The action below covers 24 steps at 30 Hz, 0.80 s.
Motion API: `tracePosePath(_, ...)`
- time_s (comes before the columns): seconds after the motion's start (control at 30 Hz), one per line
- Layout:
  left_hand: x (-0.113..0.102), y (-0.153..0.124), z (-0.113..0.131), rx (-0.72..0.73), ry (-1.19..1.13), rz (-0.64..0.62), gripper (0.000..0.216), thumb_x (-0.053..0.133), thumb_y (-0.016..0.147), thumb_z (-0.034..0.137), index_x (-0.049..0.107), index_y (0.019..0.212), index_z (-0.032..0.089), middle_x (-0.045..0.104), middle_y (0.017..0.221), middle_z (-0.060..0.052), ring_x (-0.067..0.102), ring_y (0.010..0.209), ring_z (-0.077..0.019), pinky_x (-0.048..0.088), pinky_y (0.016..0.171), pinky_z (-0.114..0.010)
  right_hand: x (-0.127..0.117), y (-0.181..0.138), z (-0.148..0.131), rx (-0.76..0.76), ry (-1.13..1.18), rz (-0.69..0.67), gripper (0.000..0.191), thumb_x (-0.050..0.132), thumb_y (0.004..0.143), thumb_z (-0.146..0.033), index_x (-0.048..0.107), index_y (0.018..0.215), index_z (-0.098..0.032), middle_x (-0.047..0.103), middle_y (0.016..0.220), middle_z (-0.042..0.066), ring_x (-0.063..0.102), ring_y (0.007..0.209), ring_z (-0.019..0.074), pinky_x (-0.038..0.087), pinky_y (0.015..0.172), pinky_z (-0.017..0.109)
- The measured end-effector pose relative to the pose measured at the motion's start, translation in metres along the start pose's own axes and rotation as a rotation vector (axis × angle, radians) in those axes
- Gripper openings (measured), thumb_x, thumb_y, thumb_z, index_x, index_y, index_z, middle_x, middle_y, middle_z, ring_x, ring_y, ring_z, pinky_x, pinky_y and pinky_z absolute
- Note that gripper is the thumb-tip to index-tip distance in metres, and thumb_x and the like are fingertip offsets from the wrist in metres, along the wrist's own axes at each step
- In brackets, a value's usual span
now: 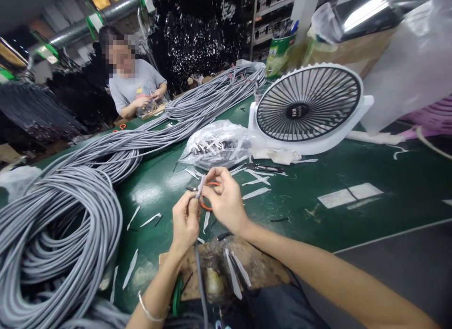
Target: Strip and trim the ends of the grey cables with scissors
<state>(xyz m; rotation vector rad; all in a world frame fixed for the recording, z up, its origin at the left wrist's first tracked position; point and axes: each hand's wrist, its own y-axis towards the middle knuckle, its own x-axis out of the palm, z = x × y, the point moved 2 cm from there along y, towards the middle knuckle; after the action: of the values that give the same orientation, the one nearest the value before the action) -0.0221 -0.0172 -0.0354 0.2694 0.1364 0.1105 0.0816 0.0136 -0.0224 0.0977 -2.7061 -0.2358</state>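
A grey cable [200, 272] rises from the lower middle to my left hand [186, 220], whose thumb and fingers are closed round it near its end. My right hand [226, 197] pinches at the pale cable end [201, 184], just above the left fingers. Whether it grips the outer sheath or a strip on it is too small to tell. Orange-handled scissors [205, 206] show just behind the right fingers, partly hidden by them. Beyond both hands lies a clear plastic bag [215, 143] with small black and white pieces inside.
Coiled grey cables [84, 197] fill the left and run toward the back. A white fan [303, 107] stands at the right. White strips [256, 193] and black snips [268, 168] lie on the green table [300, 239]. Across the table sits a person [136, 84] handling something small.
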Motion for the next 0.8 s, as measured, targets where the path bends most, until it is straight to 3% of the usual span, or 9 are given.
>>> tracePosePath(0.1, 0.005, 0.000, 0.004, -0.069, -0.074, -0.036, 0.038, 0.052, 0.078, 0.053, 0.051, 0.069, 0.016, 0.027, 0.047, 0.009, 0.020, 0.037, -0.0032, 0.017, 0.033, -0.015, -0.003, -0.005, -0.006, -0.246, -0.235, 0.011, 0.019, 0.050, 0.070, -0.015, 0.042, 0.086, -0.021, 0.054, 0.073, -0.004, 0.045, 0.039, 0.0035, 0.035, 0.043, 0.019)
tracePosePath(0.17, 0.006, -0.001, 0.005, -0.103, -0.112, -0.033, 0.040, 0.053, 0.077, 0.054, 0.049, 0.065, 0.017, 0.025, 0.046, 0.009, 0.018, 0.035, -0.0029, 0.016, 0.032, -0.015, -0.003, -0.003, -0.006, -0.268, -0.283, 0.017, 0.021, 0.049, 0.069, -0.016, 0.042, 0.088, -0.022, 0.054, 0.073, -0.004, 0.044, 0.038, 0.0036, 0.034, 0.041, 0.019)
tracePosePath(0.27, -0.001, -0.002, 0.002, -0.067, -0.054, -0.003, 0.039, 0.051, 0.079, 0.052, 0.051, 0.066, 0.016, 0.027, 0.046, 0.008, 0.021, 0.036, -0.0034, 0.018, 0.034, -0.016, -0.001, 0.006, 0.000, -0.100, -0.212, 0.002, 0.019, 0.050, 0.064, -0.017, 0.042, 0.080, -0.021, 0.050, 0.064, -0.006, 0.046, 0.042, 0.0057, 0.035, 0.042, 0.018)
tracePosePath(0.33, -0.008, -0.001, 0.000, -0.021, 0.040, 0.019, 0.037, 0.051, 0.080, 0.050, 0.055, 0.070, 0.015, 0.031, 0.047, 0.007, 0.025, 0.038, -0.0039, 0.020, 0.036, -0.016, 0.001, 0.012, 0.005, 0.087, -0.132, -0.059, 0.015, 0.050, 0.062, -0.018, 0.040, 0.072, -0.021, 0.045, 0.054, -0.009, 0.045, 0.043, 0.0068, 0.037, 0.043, 0.018)
tracePosePath(0.4, -0.012, 0.000, -0.002, -0.017, 0.094, 0.022, 0.038, 0.052, 0.080, 0.050, 0.056, 0.071, 0.014, 0.033, 0.048, 0.007, 0.027, 0.040, -0.0040, 0.021, 0.037, -0.016, 0.000, 0.016, 0.006, 0.178, -0.119, -0.114, 0.016, 0.054, 0.061, -0.019, 0.041, 0.069, -0.021, 0.046, 0.052, -0.009, 0.048, 0.046, 0.0075, 0.039, 0.046, 0.018)
tracePosePath(0.6, -0.002, 0.004, 0.005, -0.210, -0.123, 0.018, 0.047, 0.058, 0.069, 0.061, 0.046, 0.061, 0.016, 0.019, 0.047, 0.010, 0.014, 0.036, -0.0019, 0.012, 0.032, -0.014, -0.013, 0.013, -0.011, -0.150, -0.406, -0.119, 0.030, 0.060, 0.068, -0.022, 0.053, 0.097, -0.021, 0.068, 0.083, 0.002, 0.061, 0.056, 0.0106, 0.046, 0.051, 0.021)
tracePosePath(0.8, 0.000, 0.000, 0.007, -0.288, -0.226, 0.022, 0.049, 0.062, 0.065, 0.061, 0.038, 0.058, 0.018, 0.017, 0.046, 0.011, 0.011, 0.035, -0.0014, 0.011, 0.031, -0.013, -0.008, 0.005, -0.011, -0.348, -0.581, -0.151, 0.031, 0.053, 0.074, -0.017, 0.057, 0.105, -0.023, 0.070, 0.074, -0.001, 0.060, 0.051, 0.0104, 0.047, 0.053, 0.022)
